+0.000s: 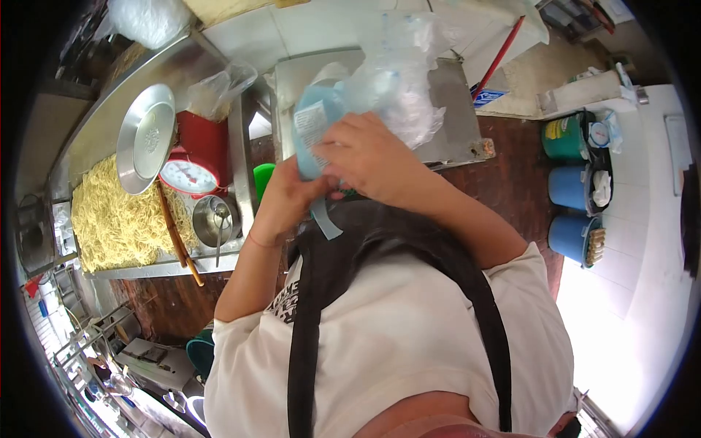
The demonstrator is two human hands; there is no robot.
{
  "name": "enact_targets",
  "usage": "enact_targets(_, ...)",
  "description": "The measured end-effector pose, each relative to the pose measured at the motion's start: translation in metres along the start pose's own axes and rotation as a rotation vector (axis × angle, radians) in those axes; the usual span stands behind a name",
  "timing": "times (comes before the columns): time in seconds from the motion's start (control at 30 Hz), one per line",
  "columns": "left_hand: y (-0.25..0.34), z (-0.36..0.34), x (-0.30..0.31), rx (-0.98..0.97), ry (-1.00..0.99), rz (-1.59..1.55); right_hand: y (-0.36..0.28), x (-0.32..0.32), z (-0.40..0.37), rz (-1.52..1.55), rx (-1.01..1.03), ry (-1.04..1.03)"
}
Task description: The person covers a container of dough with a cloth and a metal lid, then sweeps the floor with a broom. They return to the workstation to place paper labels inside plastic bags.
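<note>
A light blue plastic packet (309, 142) with a white printed label is held up in front of my apron. My left hand (293, 191) is closed round its lower left side. My right hand (369, 153) grips it from the right, fingers bent across the label's edge. A narrow grey-blue strip (326, 221) hangs below my fingers; where it joins the packet is hidden. Just beyond the hands, clear plastic bags (409, 87) lie bunched on a metal tabletop (454, 98).
At left, a metal tray holds yellow noodles (120, 219), wooden sticks (174, 233), a metal bowl (217, 221) with a ladle, and a red scale (196, 164) with a metal pan (147, 139). Blue buckets (568, 187) and a green bucket (562, 140) line the right wall.
</note>
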State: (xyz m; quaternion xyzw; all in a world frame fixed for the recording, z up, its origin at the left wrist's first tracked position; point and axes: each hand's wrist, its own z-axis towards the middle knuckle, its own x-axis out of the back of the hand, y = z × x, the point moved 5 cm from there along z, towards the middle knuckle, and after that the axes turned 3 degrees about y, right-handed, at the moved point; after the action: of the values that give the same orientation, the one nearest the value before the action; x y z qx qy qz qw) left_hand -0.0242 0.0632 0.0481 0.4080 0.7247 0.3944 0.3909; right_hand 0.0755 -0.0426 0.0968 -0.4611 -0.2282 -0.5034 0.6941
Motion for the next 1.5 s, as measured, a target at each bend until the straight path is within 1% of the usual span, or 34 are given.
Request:
enact_targets(0.13,-0.011,-0.002,-0.017,-0.047,0.065,0.147,0.008,0.013,-0.016,0.066,0.078,-0.032)
enact_targets(0.23,-0.014,-0.003,-0.032,-0.087,0.142,0.120,0.014,0.021,-0.024,0.033,0.121,-0.049)
enact_targets(0.33,-0.006,-0.006,-0.044,-0.127,0.285,0.337,0.023,0.025,-0.031,0.061,0.171,0.001)
enact_targets(0.43,-0.010,-0.009,-0.047,-0.151,0.361,0.226,0.023,0.030,-0.036,0.062,0.201,0.110)
enact_targets(0.53,-0.009,-0.015,-0.052,-0.214,0.366,0.149,0.023,0.033,-0.040,0.146,0.168,0.175)
enact_targets(0.63,-0.012,-0.021,-0.052,-0.216,0.369,0.145,0.026,0.031,-0.044,0.234,0.122,0.186)
enact_targets(0.73,-0.011,-0.029,-0.058,-0.185,0.386,0.124,0.029,0.031,-0.048,0.318,0.042,0.117)
enact_targets(0.83,-0.016,-0.031,-0.055,-0.216,0.349,0.084,0.026,0.032,-0.051,0.344,0.034,0.168)
enact_targets(0.93,-0.015,-0.035,-0.054,-0.207,0.356,0.151,0.025,0.030,-0.054,0.332,0.017,0.102)
enact_targets(1.03,-0.015,-0.038,-0.047,-0.141,0.368,0.214,0.012,0.049,-0.052,0.190,-0.002,0.205)
enact_targets(1.13,-0.010,-0.037,-0.041,-0.222,0.252,0.185,0.010,0.051,-0.049,0.226,0.086,0.113)
enact_targets(1.23,0.001,-0.038,-0.041,-0.197,0.151,0.163,0.024,0.037,-0.055,0.404,0.017,-0.082)
enact_targets(1.33,0.000,-0.037,-0.033,-0.103,0.078,0.201,0.025,0.033,-0.056,0.602,-0.119,-0.100)
enact_targets(1.43,-0.002,-0.035,-0.028,-0.119,0.034,0.155,0.024,0.032,-0.057,0.631,-0.198,-0.118)
enact_targets(1.5,-0.001,-0.033,-0.024,-0.136,0.027,0.171,0.031,0.022,-0.057,0.774,-0.260,-0.200)
